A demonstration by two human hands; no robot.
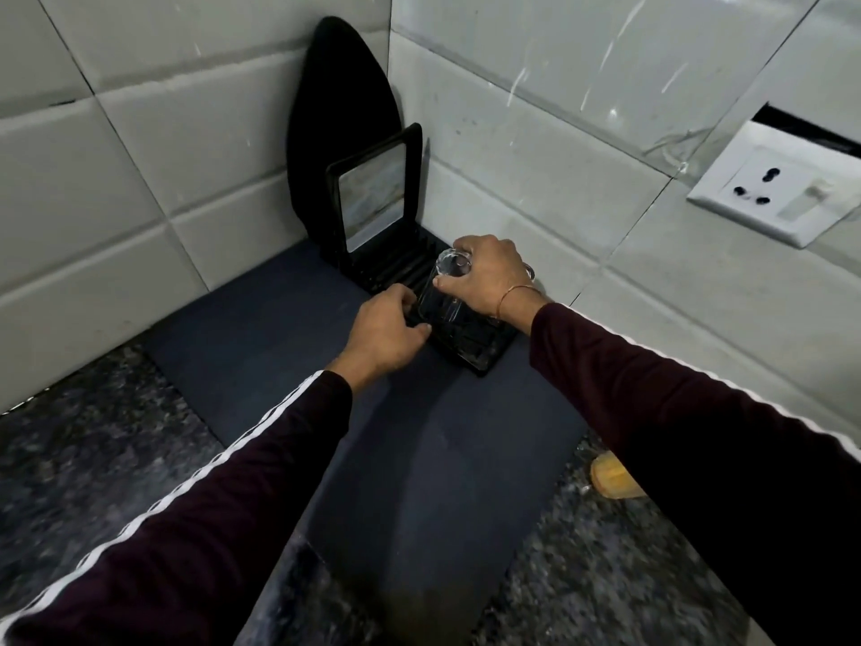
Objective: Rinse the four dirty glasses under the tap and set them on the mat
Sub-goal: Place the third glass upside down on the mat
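Right hand (pixel 489 277): grips glass (pixel 442 296) from above, at mat's (pixel 396 459) far corner.
Left hand (pixel 386 328): fingers curled at glass's base; hold unclear.
Writing: none legible.

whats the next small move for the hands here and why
Probably lower the glass the rest of the way and let go. The right hand grips it upside down over the black ribbed tray on the dark mat, while the left hand holds the tray's edge.
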